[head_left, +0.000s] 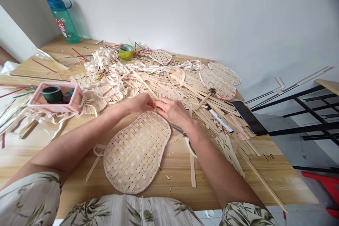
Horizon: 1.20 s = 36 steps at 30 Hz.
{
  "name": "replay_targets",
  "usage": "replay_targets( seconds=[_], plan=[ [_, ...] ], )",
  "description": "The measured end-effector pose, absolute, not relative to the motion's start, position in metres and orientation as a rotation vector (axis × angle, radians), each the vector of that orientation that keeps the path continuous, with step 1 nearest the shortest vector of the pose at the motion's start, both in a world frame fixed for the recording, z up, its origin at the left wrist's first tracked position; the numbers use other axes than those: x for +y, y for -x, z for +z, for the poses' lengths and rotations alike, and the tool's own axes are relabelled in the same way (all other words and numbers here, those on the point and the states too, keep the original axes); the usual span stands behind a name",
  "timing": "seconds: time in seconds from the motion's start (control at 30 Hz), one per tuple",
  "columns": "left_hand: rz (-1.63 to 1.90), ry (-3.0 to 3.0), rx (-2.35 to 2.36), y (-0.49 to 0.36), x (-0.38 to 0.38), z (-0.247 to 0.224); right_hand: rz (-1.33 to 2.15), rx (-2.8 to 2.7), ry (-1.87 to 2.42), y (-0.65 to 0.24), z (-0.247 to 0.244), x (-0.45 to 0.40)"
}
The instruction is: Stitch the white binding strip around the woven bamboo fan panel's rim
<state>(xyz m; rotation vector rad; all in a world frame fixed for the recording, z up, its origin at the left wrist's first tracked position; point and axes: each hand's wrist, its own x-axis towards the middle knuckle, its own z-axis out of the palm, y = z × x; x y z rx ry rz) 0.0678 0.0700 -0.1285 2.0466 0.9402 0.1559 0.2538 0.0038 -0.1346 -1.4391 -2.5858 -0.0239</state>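
A pear-shaped mat (pixel 136 153) woven from pale flat strips lies in front of me, with a stitched band along its rim. At its narrow far end my left hand (pixel 143 103) is closed in a pinch. My right hand (pixel 173 111) meets it there, fingers bent and pressed together at the mat's edge. What the fingertips pinch is too small and partly hidden. Under my right wrist lies a pair of scissors (pixel 190 147), partly covered by the arm. A loose pale strip (pixel 192 169) is beside it.
Heaped woven strips (pixel 164 90) cover the table behind my hands. A pink basket (pixel 57 107) with thread spools stands left, a bottle (pixel 65 21) at the back left. Yellow tape (pixel 125 53), a heart-shaped woven piece (pixel 219 79), a marker (pixel 219 120) and a phone (pixel 249 117) lie around.
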Motion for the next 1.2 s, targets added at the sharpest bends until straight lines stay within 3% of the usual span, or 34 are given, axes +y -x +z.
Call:
replay_targets(
  seconds=[0.3,1.2],
  plan=[
    [0.217,-1.962,0.958,-0.069,0.071,-0.136,0.028,-2.514,1.204,-0.261,-0.148,0.008],
    [0.211,-1.859,0.874,-0.063,0.071,-0.138,0.118,-2.3,1.22,-0.263,-0.163,0.009]
  ],
)
